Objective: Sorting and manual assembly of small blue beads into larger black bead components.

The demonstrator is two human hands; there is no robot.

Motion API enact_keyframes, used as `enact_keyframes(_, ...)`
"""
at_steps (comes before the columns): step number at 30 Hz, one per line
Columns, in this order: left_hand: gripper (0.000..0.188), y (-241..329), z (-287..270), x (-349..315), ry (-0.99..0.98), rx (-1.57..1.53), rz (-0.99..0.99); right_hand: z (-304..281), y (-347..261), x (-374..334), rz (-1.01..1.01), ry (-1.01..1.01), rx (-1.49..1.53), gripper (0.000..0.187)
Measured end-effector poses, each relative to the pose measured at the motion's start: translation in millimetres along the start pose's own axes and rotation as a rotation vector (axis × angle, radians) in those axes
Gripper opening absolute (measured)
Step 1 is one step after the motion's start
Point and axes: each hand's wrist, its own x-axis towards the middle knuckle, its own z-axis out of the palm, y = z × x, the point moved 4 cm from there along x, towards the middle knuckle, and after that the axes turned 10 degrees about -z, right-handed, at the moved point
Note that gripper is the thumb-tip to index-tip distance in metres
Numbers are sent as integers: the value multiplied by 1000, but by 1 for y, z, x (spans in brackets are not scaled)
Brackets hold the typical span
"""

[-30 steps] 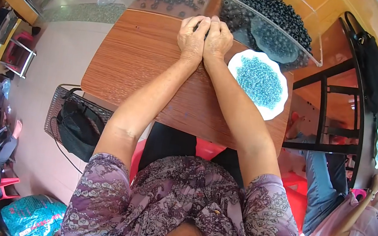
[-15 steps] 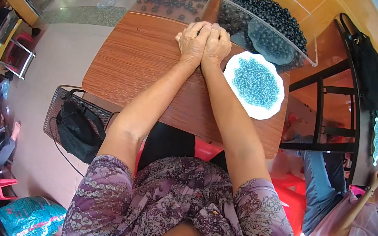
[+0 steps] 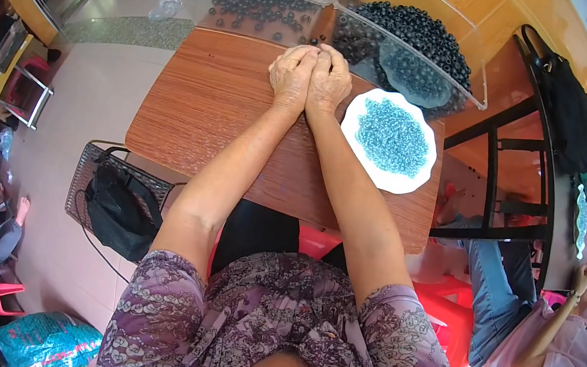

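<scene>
My left hand [image 3: 293,77] and my right hand [image 3: 329,81] are side by side at the far edge of the wooden table [image 3: 206,111]. Both are closed, with backs up, fingers curled and the inner sides pressed together. Whatever lies beneath or between the fingers is hidden. Several dark round beads [image 3: 318,40] sit just beyond the fingertips. Past them, a clear bin at the left holds dark beads [image 3: 262,6], and another at the right holds a larger heap of dark beads [image 3: 412,35]. Right of my right hand, a white scalloped plate [image 3: 424,173] carries small blue, glassy beads [image 3: 392,137].
A wire basket [image 3: 82,180] with a black bag [image 3: 117,207] stands left of the table. To the right is a black-framed table [image 3: 493,234] with a black bag [image 3: 570,110] on it. Another person [image 3: 540,353] sits at the right.
My two hands have drawn slightly nearer, staying pressed together. A few dark beads now show beyond the fingertips. The whole view has shifted a little.
</scene>
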Motion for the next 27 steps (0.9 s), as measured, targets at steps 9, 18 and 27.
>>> enact_keyframes(9, 17, -6, 0, 0, 86, -2, -12, -1, -3, 0, -41, -43, -51, 19)
enact_keyframes(18, 25, 9, -9, -4, 180, 25, -25, -2, -10, -2, -10, -116, -181, 19)
enact_keyframes(27, 34, 0, -7, -1, 181, 59, 43, 0, -5, -5, -163, -202, -350, 18)
